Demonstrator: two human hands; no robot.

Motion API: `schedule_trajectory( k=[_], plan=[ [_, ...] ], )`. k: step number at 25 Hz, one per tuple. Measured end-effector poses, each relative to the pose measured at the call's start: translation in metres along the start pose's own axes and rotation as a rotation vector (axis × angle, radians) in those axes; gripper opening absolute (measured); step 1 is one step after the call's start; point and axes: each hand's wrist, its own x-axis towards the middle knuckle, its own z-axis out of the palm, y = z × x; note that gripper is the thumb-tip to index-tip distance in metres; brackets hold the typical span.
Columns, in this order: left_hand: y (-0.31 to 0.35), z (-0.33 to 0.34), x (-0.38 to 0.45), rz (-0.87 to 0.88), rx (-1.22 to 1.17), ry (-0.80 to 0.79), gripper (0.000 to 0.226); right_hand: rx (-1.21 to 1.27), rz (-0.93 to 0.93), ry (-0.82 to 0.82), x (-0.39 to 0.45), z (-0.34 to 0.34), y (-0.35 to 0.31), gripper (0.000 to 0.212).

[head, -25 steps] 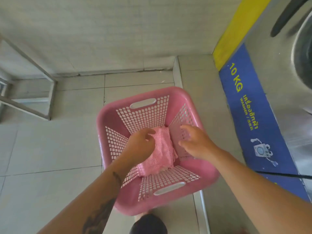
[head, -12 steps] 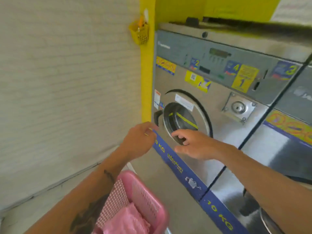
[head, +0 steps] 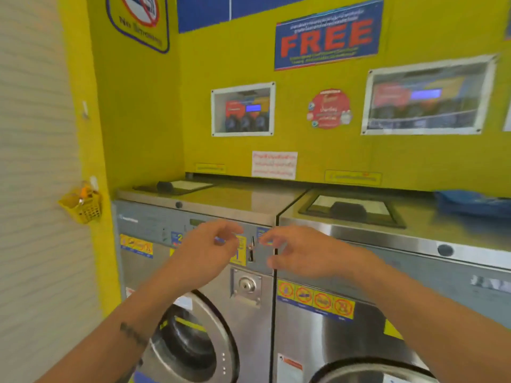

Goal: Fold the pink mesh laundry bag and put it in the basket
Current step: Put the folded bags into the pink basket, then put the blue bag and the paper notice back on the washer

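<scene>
Neither the pink mesh laundry bag nor the pink basket is in view now. My left hand is raised in front of the left washing machine's control panel, fingers loosely curled and holding nothing. My right hand hovers beside it at the same height, over the seam between the two machines, fingers relaxed and empty. The two hands are a short gap apart and touch nothing.
Two steel front-loading washers stand side by side, the left washer's door low down and the right washer next to it. A small yellow basket hangs on the left wall. Posters cover the yellow wall behind.
My view swung up from the basket on the floor to the washers and the wall. Both hands let the folded bag lie in the basket and rose empty to panel height.
</scene>
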Motion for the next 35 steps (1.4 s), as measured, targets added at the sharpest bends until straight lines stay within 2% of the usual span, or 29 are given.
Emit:
schedule_trajectory(
  k=[6, 13, 20, 26, 30, 35],
  plan=[
    [0.07, 0.053, 0.061, 0.203, -0.065, -0.119, 0.017, -0.134, 0.179, 0.19, -0.036, -0.084, 0.032, 0.055],
    [0.104, 0.121, 0.1, 0.279, -0.137, -0.227, 0.015, -0.214, 0.396, 0.34, -0.086, -0.126, 0.082, 0.058],
    [0.158, 0.206, 0.145, 0.418, -0.251, -0.321, 0.016, -0.256, 0.607, 0.489, -0.14, -0.177, 0.17, 0.061],
    [0.241, 0.308, 0.202, 0.643, -0.262, -0.394, 0.018, -0.335, 0.692, 0.609, -0.17, -0.235, 0.264, 0.063],
    [0.297, 0.35, 0.252, 0.615, -0.233, -0.462, 0.018, -0.295, 0.704, 0.635, -0.169, -0.3, 0.301, 0.06],
    [0.328, 0.383, 0.298, 0.551, -0.216, -0.547, 0.017, -0.489, 0.77, 0.837, -0.184, -0.36, 0.306, 0.063]
  ],
)
